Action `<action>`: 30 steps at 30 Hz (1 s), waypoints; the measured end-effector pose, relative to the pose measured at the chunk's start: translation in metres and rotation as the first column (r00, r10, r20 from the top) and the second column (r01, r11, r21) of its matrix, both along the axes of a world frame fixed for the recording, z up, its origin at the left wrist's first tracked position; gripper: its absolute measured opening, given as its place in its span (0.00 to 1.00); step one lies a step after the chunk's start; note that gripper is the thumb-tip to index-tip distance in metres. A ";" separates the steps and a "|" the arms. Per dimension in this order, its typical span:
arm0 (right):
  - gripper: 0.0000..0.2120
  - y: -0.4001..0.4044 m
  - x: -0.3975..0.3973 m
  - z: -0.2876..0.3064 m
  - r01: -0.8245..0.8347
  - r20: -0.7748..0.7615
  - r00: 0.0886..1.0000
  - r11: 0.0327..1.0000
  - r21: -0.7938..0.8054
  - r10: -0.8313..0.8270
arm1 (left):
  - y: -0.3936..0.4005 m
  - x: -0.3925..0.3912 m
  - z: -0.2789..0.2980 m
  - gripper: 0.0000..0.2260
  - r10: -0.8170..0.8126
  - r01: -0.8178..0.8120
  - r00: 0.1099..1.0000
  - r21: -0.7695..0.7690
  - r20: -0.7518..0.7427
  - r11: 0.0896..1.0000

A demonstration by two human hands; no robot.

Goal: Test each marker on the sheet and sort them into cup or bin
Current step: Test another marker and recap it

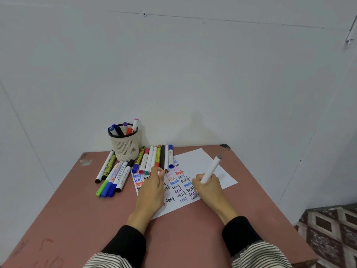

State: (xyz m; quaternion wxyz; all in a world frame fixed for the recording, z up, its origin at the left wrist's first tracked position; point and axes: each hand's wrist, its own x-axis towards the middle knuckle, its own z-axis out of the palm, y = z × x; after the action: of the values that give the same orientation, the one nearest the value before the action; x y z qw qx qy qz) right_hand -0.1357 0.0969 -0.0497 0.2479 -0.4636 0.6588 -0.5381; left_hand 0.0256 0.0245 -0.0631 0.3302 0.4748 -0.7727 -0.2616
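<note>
My right hand [207, 187] grips a white marker with a grey end [211, 168], its tip down on the white sheet [195, 159] near the lower right of the written "test" words. My left hand [152, 187] rests on the sheet with its fingers curled, pinching what looks like a small cap [161, 172]. A row of several capped markers [154, 158] lies along the sheet's top left edge. A second group of markers [114, 175] lies left of the sheet. The cream mesh cup [125, 147] behind them holds several markers.
The reddish-brown table [183, 235] stands against a pale wall. Its right edge drops to a patterned floor covering [332, 229]. No bin is in view.
</note>
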 end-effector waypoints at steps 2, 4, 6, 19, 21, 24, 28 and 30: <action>0.23 -0.001 -0.001 -0.001 0.010 0.000 1.000 1.000 0.007 -0.010 | -0.001 0.000 0.000 0.11 0.002 -0.002 1.000 0.001 0.002 1.000; 0.22 -0.001 -0.002 -0.002 0.026 -0.009 1.000 1.000 0.006 -0.026 | -0.001 0.000 0.000 0.11 0.002 -0.002 1.000 -0.001 0.011 1.000; 0.22 -0.001 -0.003 -0.002 0.042 -0.012 0.999 0.999 -0.002 -0.042 | 0.000 0.000 0.000 0.11 0.001 -0.001 1.000 -0.001 0.010 1.000; 0.22 0.000 -0.003 0.001 0.036 -0.017 0.999 0.999 0.011 -0.036 | 0.000 0.000 0.002 0.10 -0.021 0.020 1.000 0.020 0.016 1.000; 0.22 0.001 -0.004 0.001 0.047 -0.005 0.999 0.999 0.016 -0.047 | 0.000 0.000 0.002 0.10 -0.023 0.023 1.000 0.015 0.017 1.000; 0.22 0.000 -0.004 0.000 0.057 -0.008 0.998 0.998 0.023 -0.057 | 0.000 0.000 0.001 0.11 -0.017 0.016 1.000 0.019 0.014 1.000; 0.20 0.000 -0.004 0.000 0.078 -0.003 0.997 0.997 0.026 -0.078 | -0.001 0.000 0.000 0.11 -0.020 0.020 1.000 0.017 0.012 1.000; 0.19 0.000 -0.006 0.000 0.110 -0.013 0.994 0.994 0.025 -0.109 | 0.000 0.001 0.001 0.11 -0.019 0.018 1.000 0.021 0.022 1.000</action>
State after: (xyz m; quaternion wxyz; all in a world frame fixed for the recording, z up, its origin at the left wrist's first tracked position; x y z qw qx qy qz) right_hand -0.1416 0.0971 -0.0500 0.2203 -0.4265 0.6914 -0.5399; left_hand 0.0264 0.0241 -0.0624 0.3141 0.4738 -0.7780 -0.2674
